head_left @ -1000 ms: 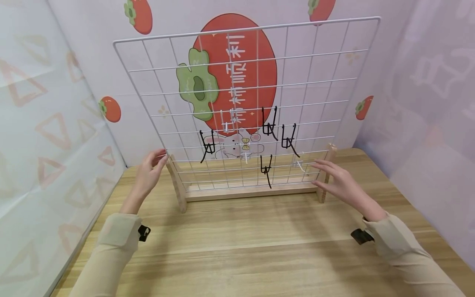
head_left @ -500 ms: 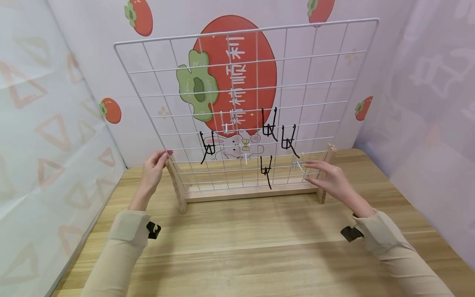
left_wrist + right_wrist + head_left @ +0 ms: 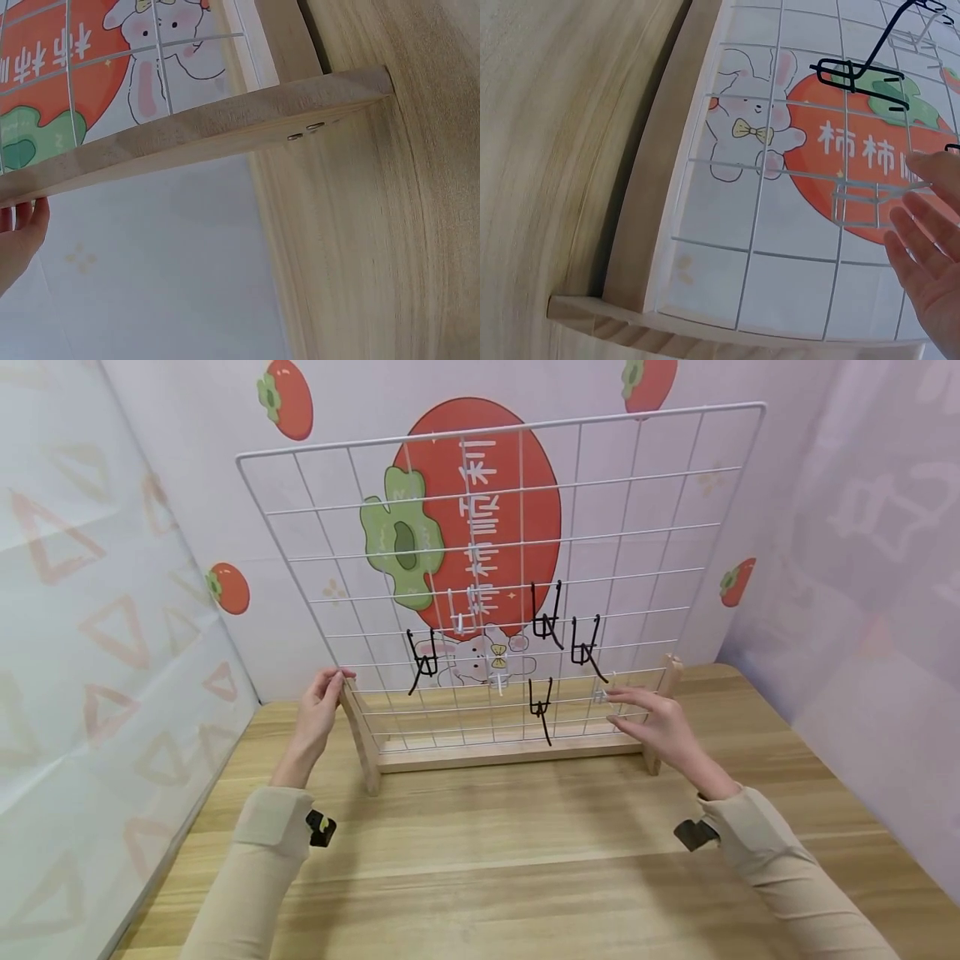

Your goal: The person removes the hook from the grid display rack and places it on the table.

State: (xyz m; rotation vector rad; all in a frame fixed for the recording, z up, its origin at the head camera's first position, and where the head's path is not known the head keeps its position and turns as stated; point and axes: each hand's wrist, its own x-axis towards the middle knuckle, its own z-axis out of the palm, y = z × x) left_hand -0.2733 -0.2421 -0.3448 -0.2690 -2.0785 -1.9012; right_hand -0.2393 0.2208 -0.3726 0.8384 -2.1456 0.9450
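A white wire grid panel (image 3: 501, 431) stands upright in a wooden stand (image 3: 510, 756) on the table. My left hand (image 3: 318, 710) holds the top of the left wooden post (image 3: 362, 739), thumb and fingertips at its edge. In the left wrist view, the fingers (image 3: 26, 216) meet the side of that post. My right hand (image 3: 660, 725) is at the lower right of the grid, thumb and fingers spread apart on either side of a white hook's prong (image 3: 904, 190). Several black hooks (image 3: 540, 706) hang on the panel, with white hooks (image 3: 461, 622) among them.
The wood-grain table (image 3: 480, 860) extends in front of the stand. Behind it is a backdrop printed with a large persimmon (image 3: 525, 468) and a rabbit. Pale printed sheets (image 3: 112, 610) close off both sides. The right post (image 3: 670, 677) stands behind my right hand.
My left hand has moved right and up onto the top of the left post. My right hand has moved left from the right post to the white hook.
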